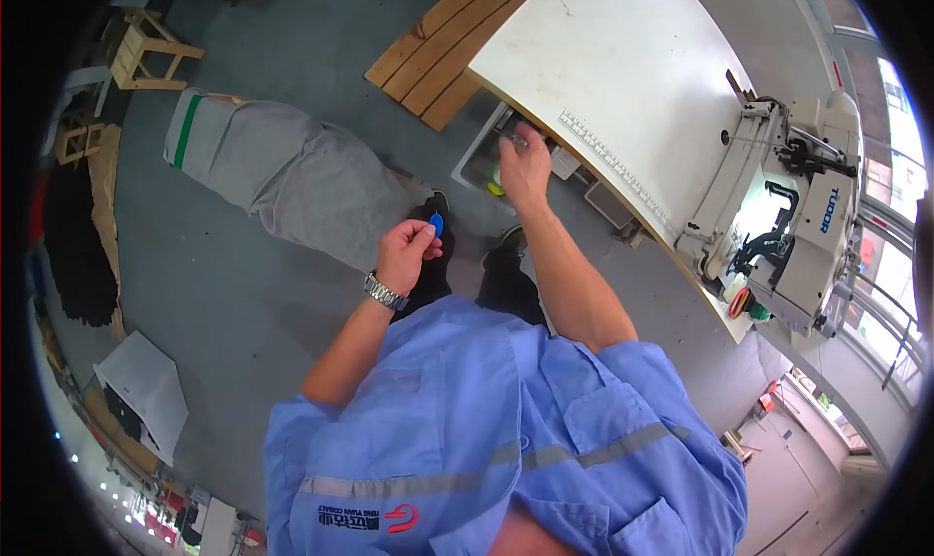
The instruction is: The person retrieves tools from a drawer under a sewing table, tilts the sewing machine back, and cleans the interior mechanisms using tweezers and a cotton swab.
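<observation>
"Looking well left of the table (623, 60), what do you see?"

"Black cloth (78, 250) heaped low, and a wooden stool (146, 55) beyond it. Closer to the table, grey cloth (302, 181) stretches over the floor, a green band across its far end."

"And the person's left hand (407, 254)?"

"Left of the table and apart from it, in front of the body. Thumb and fingers are pinched together on a blue disc (436, 226), held upright by its edge. There's a metal watch (385, 291) on that wrist."

"What's past that?"

"A slatted bench (452, 45), just beside the table's far left corner. Then an open drawer (479, 162) under the table's near edge, with something yellow (496, 183) in it."

"The right hand (526, 174) is there too."

"Yes, above that drawer, right beside the table's edge, fingers bent. They're blurred from where I stand; I can't tell whether they're closed on anything."

"On the table itself?"

"A ruler (616, 169) along the near edge, then the sewing machine (817, 254) at the right end, with orange handles (739, 301) beside it."
</observation>
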Tool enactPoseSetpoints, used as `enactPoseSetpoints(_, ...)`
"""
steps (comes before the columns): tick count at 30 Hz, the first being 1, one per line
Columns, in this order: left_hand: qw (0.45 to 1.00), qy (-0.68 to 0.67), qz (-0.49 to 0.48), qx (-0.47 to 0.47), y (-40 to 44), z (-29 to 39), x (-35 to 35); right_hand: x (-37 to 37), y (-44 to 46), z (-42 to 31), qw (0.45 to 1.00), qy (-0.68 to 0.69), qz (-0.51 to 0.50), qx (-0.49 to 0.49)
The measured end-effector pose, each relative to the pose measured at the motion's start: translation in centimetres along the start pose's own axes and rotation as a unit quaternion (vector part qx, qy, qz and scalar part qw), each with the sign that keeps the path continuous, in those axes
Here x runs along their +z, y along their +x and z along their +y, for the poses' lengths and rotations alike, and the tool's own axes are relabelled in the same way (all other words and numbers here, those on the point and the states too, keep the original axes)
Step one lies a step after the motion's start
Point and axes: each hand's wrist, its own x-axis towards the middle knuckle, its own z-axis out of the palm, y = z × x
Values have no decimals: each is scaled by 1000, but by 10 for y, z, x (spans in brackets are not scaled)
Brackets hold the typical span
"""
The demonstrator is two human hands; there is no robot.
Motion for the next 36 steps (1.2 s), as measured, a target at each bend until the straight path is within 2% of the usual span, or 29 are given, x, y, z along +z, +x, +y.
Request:
enactPoseSetpoints(2,1000,7,-8,0,4,4,5,-5,-8,10,1000,-25,9,-15)
enactPoseSetpoints(4,1000,17,-24,1,8,7,9,-13,-15,6,993,-25,-108,41)
enactPoseSetpoints(8,999,26,-39,-6,14,13,20,-6,-2,0,980,-74,-168,72)
enactPoseSetpoints(14,998,40,-55,13,15,19,23,14,18,0,997,-35,-33,58)
enactPoseSetpoints(16,998,47,-53,3,16,17,20,31,29,13,984,102,-3,147)
enactPoseSetpoints(20,998,45,-54,1,13,14,15,41,33,2,963,206,42,167)
enactPoseSetpoints(22,998,52,-44,-6,11,16,13,43,33,-4,933,304,33,191)
enactPoseSetpoints(23,998,47,-29,-10,9,15,10,36,32,-19,932,274,35,235)
enactPoseSetpoints(25,998,52,-33,-12,14,12,8,78,50,25,942,228,115,217)
enactPoseSetpoints(26,997,64,-40,-14,17,8,4,57,43,-4,943,173,152,242)
enactPoseSetpoints(27,997,62,-37,-13,18,6,3,52,43,-8,923,238,162,257)
enactPoseSetpoints(29,996,70,-49,-12,16,3,1,69,52,17,896,301,142,294)
enactPoseSetpoints(30,997,53,-49,-7,16,2,-5,67,51,13,896,322,141,272)
enactPoseSetpoints(31,998,35,-44,-3,19,1,-8,62,49,13,902,327,141,243)
enactPoseSetpoints(34,997,46,-61,1,22,5,-7,56,48,19,910,319,90,248)
enactPoseSetpoints(36,997,57,-59,-3,24,9,2,52,43,16,935,284,74,198)
